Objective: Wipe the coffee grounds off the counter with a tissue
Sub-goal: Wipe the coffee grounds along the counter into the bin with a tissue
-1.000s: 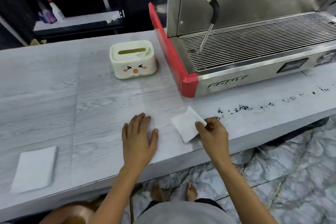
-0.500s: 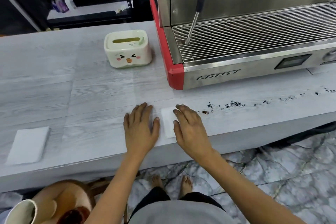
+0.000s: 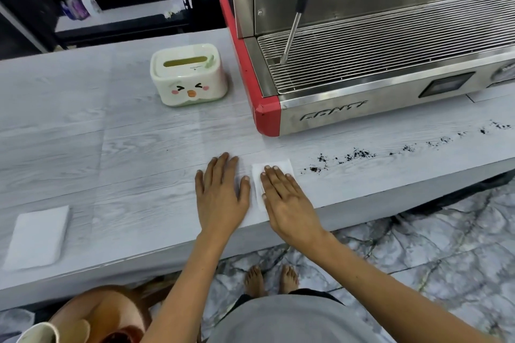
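Observation:
A small white tissue point(image 3: 276, 167) lies flat on the pale wood-grain counter point(image 3: 125, 161) near its front edge. My right hand point(image 3: 287, 200) presses flat on the tissue and covers its near half. My left hand point(image 3: 221, 192) rests palm down on the bare counter just left of the tissue, fingers spread, holding nothing. A trail of dark coffee grounds point(image 3: 359, 154) runs from just right of the tissue along the counter to the far right, in front of the espresso machine.
A steel espresso machine point(image 3: 362, 36) with a red side panel stands at the back right, its steam wand hanging over the drip grate. A cream tissue box point(image 3: 188, 75) with a cartoon face sits left of it. A folded white napkin point(image 3: 37, 237) lies far left. A brown bin point(image 3: 106, 315) stands below the counter.
My right hand went from pinching the tissue's corner to lying flat on top of it. The tissue now lies flat, closer to my left hand. The left hand stayed put.

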The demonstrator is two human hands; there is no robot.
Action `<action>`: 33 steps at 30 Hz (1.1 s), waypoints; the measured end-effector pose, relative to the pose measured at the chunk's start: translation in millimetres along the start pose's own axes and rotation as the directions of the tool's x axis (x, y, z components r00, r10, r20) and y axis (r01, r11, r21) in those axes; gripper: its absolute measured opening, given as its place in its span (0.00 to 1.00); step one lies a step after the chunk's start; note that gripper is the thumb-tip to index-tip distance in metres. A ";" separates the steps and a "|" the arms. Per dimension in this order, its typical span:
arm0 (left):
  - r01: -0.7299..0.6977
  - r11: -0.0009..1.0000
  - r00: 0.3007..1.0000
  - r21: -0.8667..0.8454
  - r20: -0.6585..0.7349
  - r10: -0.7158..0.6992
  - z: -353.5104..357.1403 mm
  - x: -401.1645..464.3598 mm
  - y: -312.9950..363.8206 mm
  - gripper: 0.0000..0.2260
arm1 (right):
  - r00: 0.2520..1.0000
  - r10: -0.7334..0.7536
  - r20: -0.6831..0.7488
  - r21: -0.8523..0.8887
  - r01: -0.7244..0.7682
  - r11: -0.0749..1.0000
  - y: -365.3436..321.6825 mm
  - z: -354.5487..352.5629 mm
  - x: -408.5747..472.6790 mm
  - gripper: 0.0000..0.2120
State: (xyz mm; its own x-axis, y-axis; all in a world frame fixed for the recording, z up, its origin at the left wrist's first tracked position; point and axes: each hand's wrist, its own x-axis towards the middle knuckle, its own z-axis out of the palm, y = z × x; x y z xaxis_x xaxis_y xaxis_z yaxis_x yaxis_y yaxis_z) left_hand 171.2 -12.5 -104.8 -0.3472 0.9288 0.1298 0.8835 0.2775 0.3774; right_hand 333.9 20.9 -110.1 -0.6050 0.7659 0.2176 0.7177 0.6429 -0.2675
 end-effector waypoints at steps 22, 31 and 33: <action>-0.043 0.999 0.999 -0.012 0.030 0.044 1.1 -6.0 9.8 0.25 | 0.994 0.099 -0.041 -0.047 -0.101 0.994 18.1 -2.2 3.1 0.22; -0.072 0.997 0.996 -0.009 0.054 0.073 4.0 -10.9 20.5 0.25 | 0.987 0.150 -0.052 -0.065 -0.153 0.986 22.8 -6.2 -8.5 0.22; -0.078 0.997 0.995 -0.006 0.061 0.078 4.5 -11.2 23.0 0.25 | 0.991 0.132 -0.039 -0.053 -0.134 0.990 25.1 -8.8 -9.6 0.22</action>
State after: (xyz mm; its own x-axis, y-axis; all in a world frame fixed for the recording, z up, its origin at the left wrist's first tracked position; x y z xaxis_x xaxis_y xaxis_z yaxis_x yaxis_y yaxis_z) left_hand 196.9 -15.4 -101.6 -0.2576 0.9608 0.1025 0.9060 0.2033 0.3712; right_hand 360.7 29.7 -110.6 -0.4912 0.8435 0.2173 0.8092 0.5342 -0.2445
